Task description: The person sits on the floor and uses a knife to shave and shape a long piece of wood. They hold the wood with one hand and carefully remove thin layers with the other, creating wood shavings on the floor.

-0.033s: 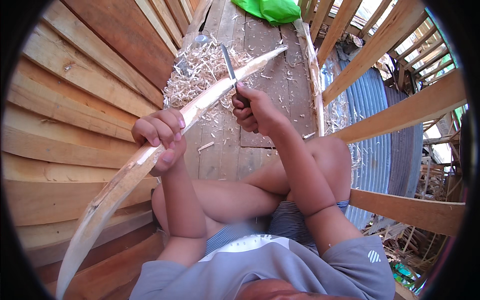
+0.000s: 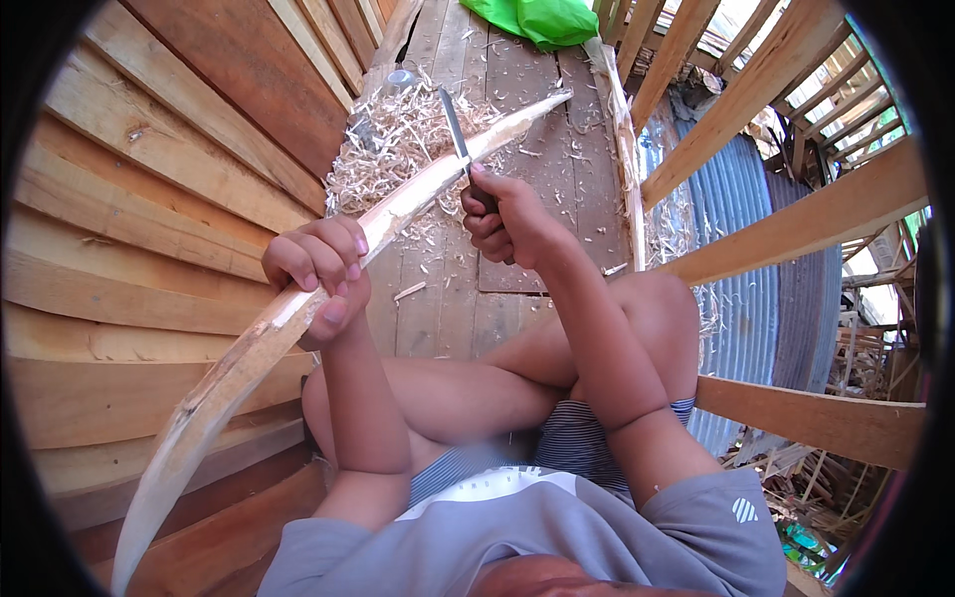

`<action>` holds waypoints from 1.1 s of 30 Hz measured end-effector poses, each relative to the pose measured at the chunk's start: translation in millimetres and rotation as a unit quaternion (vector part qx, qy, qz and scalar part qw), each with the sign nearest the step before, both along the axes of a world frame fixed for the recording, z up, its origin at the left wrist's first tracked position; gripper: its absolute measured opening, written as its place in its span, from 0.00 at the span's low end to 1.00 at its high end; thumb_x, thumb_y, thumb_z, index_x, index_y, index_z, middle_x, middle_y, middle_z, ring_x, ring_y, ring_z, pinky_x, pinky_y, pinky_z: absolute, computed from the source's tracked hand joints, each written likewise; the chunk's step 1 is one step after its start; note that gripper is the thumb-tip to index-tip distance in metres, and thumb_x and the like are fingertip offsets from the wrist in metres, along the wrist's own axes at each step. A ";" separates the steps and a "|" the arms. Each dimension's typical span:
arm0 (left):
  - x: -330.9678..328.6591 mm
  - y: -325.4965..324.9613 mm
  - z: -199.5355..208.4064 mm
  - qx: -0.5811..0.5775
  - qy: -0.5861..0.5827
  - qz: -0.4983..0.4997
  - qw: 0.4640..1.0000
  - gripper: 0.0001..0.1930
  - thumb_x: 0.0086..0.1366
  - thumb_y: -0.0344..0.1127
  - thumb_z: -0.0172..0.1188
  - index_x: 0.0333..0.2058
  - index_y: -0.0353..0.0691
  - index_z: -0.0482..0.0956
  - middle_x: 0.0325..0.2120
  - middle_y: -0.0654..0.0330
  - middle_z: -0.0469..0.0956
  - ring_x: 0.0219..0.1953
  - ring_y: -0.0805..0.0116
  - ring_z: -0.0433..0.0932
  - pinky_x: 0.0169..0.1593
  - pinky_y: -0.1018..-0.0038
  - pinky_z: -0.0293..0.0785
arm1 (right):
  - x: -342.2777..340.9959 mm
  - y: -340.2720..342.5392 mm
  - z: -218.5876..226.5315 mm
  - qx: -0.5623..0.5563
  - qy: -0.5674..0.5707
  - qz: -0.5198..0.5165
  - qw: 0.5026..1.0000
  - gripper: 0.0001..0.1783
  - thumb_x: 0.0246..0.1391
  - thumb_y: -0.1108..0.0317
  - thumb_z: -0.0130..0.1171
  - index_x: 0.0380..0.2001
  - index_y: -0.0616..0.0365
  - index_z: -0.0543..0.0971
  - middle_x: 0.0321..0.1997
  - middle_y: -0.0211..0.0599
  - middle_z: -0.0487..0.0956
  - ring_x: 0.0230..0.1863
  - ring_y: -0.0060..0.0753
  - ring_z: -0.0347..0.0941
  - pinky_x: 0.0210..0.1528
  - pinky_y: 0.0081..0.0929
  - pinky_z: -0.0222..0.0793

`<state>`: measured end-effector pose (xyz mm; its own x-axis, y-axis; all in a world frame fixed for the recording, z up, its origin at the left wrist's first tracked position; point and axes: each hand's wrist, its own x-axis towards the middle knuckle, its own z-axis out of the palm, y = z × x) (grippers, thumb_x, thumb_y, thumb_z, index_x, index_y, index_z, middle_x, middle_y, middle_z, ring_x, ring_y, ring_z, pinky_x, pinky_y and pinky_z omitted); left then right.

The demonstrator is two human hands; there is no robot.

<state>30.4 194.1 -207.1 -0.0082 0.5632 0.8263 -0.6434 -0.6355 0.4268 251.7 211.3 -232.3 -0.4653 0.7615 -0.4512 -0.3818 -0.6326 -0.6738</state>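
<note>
A long, pale stick of wood (image 2: 244,363), partly stripped, runs from the lower left up to the floor ahead of me. My left hand (image 2: 320,274) is closed around it near its middle, fingers over the top. In my right hand (image 2: 509,221) is a knife (image 2: 455,123), held by its dark handle with the thumb up by the blade. The blade points up and away and lies across the stick, its lower part against the wood beyond my left hand. Most of the handle is hidden by my fingers.
Curled wood shavings (image 2: 383,159) heap on the plank floor (image 2: 438,298) beyond the stick, with a small grey cup-like object (image 2: 401,79) among them. A green bag (image 2: 542,20) lies at the far end. A board wall (image 2: 149,229) stands close left; wooden rails (image 2: 806,214) and corrugated metal (image 2: 736,298) are right.
</note>
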 end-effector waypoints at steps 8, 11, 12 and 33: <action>2.5 0.8 -4.5 -0.020 0.001 0.015 1.000 0.17 0.46 0.31 0.63 0.29 0.47 0.61 0.17 0.66 0.64 0.24 0.68 0.68 0.38 0.67 0.66 | -16.0 6.3 -29.6 0.180 -0.214 -0.128 0.951 0.28 0.68 0.42 0.39 0.18 0.48 0.59 0.12 0.18 0.53 0.09 0.14 0.42 0.09 0.23 0.35; 3.6 2.6 -5.9 -0.018 0.001 0.015 1.000 0.17 0.47 0.31 0.63 0.29 0.47 0.61 0.17 0.66 0.64 0.24 0.68 0.68 0.39 0.67 0.66 | -19.4 2.8 -29.2 0.214 -0.252 -0.139 0.934 0.30 0.68 0.43 0.42 0.16 0.47 0.58 0.11 0.19 0.54 0.08 0.15 0.44 0.09 0.24 0.36; 2.7 1.8 -6.3 -0.018 0.002 0.015 1.000 0.18 0.47 0.31 0.64 0.29 0.47 0.61 0.17 0.66 0.64 0.24 0.68 0.68 0.39 0.67 0.66 | -19.7 -0.1 -21.9 0.192 -0.236 -0.128 0.944 0.30 0.68 0.43 0.42 0.15 0.47 0.57 0.10 0.20 0.55 0.08 0.15 0.45 0.09 0.25 0.36; 10.4 -4.6 5.5 -0.017 0.015 0.023 0.999 0.18 0.46 0.29 0.66 0.27 0.46 0.61 0.16 0.66 0.64 0.22 0.67 0.68 0.36 0.68 0.67 | -0.5 -6.3 20.3 -0.040 -0.010 0.047 0.998 0.37 0.60 0.28 0.42 0.11 0.44 0.53 0.09 0.16 0.47 0.09 0.15 0.35 0.11 0.23 0.28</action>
